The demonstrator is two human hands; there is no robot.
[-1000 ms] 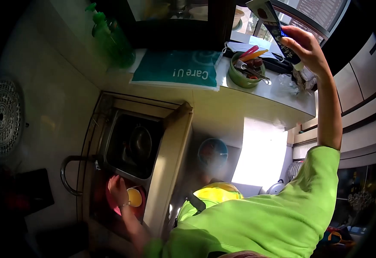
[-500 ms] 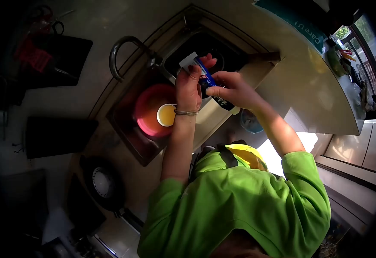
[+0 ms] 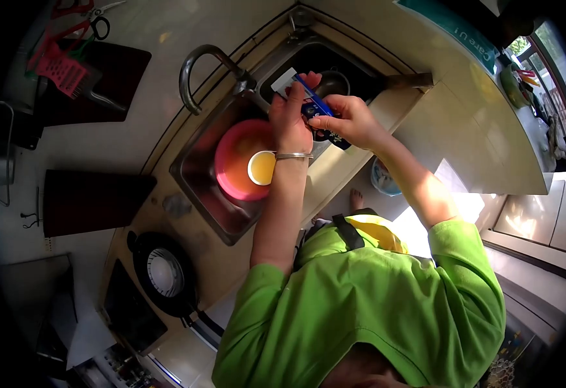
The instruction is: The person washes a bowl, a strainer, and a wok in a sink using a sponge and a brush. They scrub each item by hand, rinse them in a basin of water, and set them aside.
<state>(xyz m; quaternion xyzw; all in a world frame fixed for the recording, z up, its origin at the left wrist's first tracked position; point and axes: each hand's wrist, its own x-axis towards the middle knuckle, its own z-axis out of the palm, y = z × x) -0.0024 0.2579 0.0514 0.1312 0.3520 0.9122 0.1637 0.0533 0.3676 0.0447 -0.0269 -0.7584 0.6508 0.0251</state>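
Note:
Over the double sink, my left hand (image 3: 290, 123), with bracelets at the wrist, holds the upper end of a blue, white and black tube-like package (image 3: 315, 105) between thumb and palm. My right hand (image 3: 354, 123) pinches the lower part of the same package, its thumb and fingers closed on it. The package lies tilted across both hands, and its far end is partly hidden. Below and left of my left wrist, a pink basin (image 3: 231, 167) sits in the sink, with a white cup of yellow liquid (image 3: 261, 168) at it, partly covered by my forearm.
A curved faucet (image 3: 195, 61) rises behind the sink (image 3: 208, 216). A round metal pan (image 3: 336, 81) is in the far basin. On the left are a black frying pan (image 3: 189, 268), dark boards (image 3: 95, 200), scissors and a pink slotted tool (image 3: 66, 72). A bin (image 3: 383, 180) stands below right.
The whole view has shifted a little and brightened. Both hands still hold the package; my right hand sits slightly closer to the left, covering more of the package's lower end.

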